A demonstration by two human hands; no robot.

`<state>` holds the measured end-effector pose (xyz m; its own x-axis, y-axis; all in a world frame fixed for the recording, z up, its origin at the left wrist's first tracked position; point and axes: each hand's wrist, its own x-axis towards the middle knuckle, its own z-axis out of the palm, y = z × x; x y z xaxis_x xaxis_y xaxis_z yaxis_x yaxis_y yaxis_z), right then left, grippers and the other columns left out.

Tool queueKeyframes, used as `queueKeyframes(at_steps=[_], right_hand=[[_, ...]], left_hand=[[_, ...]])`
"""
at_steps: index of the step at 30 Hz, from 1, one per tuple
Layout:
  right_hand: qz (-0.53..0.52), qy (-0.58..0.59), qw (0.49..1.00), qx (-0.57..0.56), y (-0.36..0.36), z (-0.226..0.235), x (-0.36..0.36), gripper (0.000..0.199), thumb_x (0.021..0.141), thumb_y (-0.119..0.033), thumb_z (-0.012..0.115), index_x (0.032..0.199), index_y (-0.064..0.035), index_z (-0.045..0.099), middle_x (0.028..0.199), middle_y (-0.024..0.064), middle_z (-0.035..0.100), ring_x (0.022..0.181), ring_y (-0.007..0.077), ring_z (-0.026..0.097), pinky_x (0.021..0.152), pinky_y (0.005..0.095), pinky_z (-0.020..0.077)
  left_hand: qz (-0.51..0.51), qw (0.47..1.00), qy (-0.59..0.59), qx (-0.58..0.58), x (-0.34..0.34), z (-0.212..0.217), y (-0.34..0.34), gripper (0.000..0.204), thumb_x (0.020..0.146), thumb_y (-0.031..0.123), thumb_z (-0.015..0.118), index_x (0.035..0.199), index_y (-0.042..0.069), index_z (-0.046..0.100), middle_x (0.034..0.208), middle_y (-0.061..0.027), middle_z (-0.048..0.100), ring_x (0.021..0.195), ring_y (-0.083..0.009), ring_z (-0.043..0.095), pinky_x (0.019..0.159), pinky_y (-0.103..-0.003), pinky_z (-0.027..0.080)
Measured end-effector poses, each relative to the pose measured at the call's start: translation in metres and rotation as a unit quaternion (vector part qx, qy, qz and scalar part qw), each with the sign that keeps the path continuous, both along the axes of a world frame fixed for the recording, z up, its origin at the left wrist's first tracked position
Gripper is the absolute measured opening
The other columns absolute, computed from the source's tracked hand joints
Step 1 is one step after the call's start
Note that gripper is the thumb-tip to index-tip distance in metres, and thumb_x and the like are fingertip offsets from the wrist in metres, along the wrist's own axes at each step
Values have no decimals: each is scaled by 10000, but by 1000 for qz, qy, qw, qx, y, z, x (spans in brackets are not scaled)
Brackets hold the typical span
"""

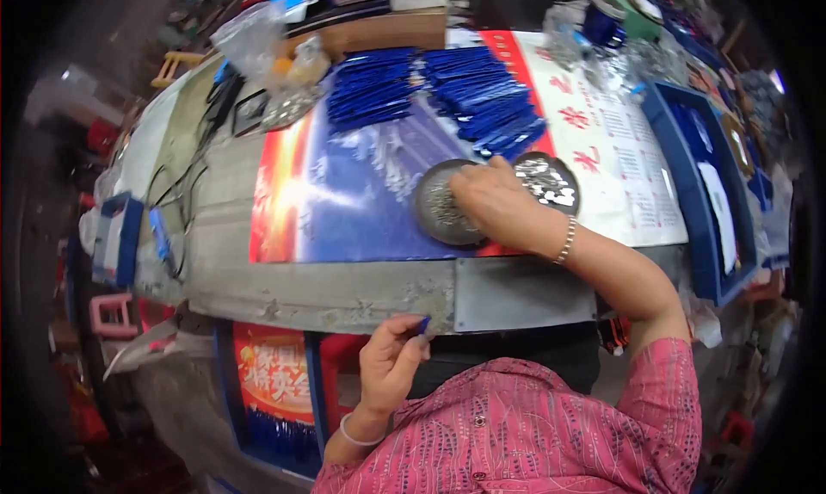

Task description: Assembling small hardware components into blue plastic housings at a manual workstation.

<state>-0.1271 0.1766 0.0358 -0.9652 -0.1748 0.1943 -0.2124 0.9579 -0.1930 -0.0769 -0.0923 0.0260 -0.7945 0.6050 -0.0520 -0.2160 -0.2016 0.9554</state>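
Observation:
My left hand (pixel 389 363) is in front of the table's near edge, thumb and fingers pinched on a small blue piece (pixel 423 324). The rest of that piece is hidden by the fingers. My right hand (pixel 497 203) reaches down into a dark round dish (pixel 425 216) that contains many tiny metal parts (pixel 444 203). Its fingertips are pressed together among the parts, and what they grip is too small to make out. Just right of this hand stands a second dark dish with shiny silvery pieces (pixel 549 182).
Beyond the dishes lie two piles of slim blue strips (pixel 372 88) on a printed poster sheet (pixel 361 227). A blue tray (pixel 667 120) stands at the right. Plastic bags (pixel 249 42) and a cable lie at the left. Below the table's edge is a blue-framed crate (pixel 231 382).

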Motion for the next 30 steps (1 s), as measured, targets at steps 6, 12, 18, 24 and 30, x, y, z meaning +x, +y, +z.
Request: queueKeyframes(at_steps=[6,12,18,24,30], right_hand=[[-23,45,990,-131,3,-5,-8,106,765,-121,538,818,-32,517,771,154,582,694,350,584,601,441,458],[-38,36,959,-278,6,-4,-1,161,713,-114,559,824,-1,530,752,217,578,745,400,572,650,476,452],[-44,55,955,-289,10,-13,-6,166,717,-118,550,828,5,531,771,208,583,760,397,569,651,477,447],[-42,101,953,-283,5,-12,-10,145,720,-103,560,813,6,538,750,192,600,764,380,589,645,464,458],[-56,120,944,-301,6,-16,-6,131,644,-71,585,753,-4,561,749,206,598,754,395,592,648,455,468]], left_hand=[[53,998,-7,-44,13,-1,18,192,877,-10,451,1059,0,512,781,-59,544,604,-109,476,543,-223,391],[34,996,-15,-86,22,7,24,107,904,14,436,973,17,517,748,-37,526,595,-94,471,531,-207,401],[17,997,-4,-75,28,7,33,111,907,17,427,973,22,516,750,-49,545,577,-99,475,508,-199,393],[26,997,-2,-75,33,8,38,126,908,21,428,992,29,522,751,-53,554,564,-95,473,484,-189,387],[14,996,7,-88,33,7,39,108,916,33,418,965,38,514,731,-49,548,540,-90,466,448,-189,382]])
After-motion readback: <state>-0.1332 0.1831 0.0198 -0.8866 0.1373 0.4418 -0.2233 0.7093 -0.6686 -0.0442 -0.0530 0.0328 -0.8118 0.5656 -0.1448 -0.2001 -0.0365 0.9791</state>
